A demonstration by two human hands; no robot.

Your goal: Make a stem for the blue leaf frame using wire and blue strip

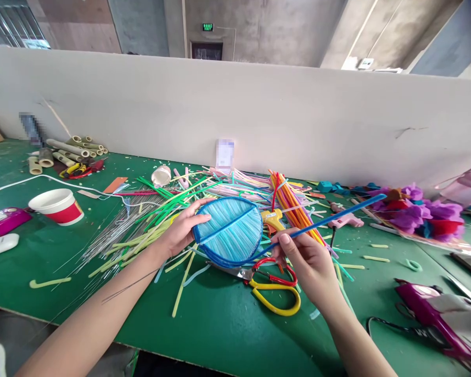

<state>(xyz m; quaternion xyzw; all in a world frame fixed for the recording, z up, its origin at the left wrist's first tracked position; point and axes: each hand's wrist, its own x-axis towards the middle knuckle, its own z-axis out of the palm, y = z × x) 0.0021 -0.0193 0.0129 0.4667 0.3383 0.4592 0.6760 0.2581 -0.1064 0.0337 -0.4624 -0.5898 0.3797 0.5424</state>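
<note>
Over the table's middle, a round disc of light-blue pipe cleaners (231, 233) with a darker blue rim and one dark strip across it is held up. My left hand (186, 225) grips its left edge, thumb on the front face. Between the thumb and fingers of my right hand (304, 262) is a dark blue pipe cleaner (337, 214); it runs along the disc's lower right rim and sticks out to the upper right. Scissors (277, 290) with red and yellow handles lie under the disc, blades partly hidden. Behind the right hand lies a yellow glue gun (272, 219).
Green, yellow and pastel pipe cleaners (176, 196) cover the table's middle, with thin wires (110, 238) beside them. An orange bundle (294, 204) stands right of centre. A paper cup (58, 206) and bamboo pieces (74, 149) are left; purple flowers (419, 212) and a power strip (435, 314) are right.
</note>
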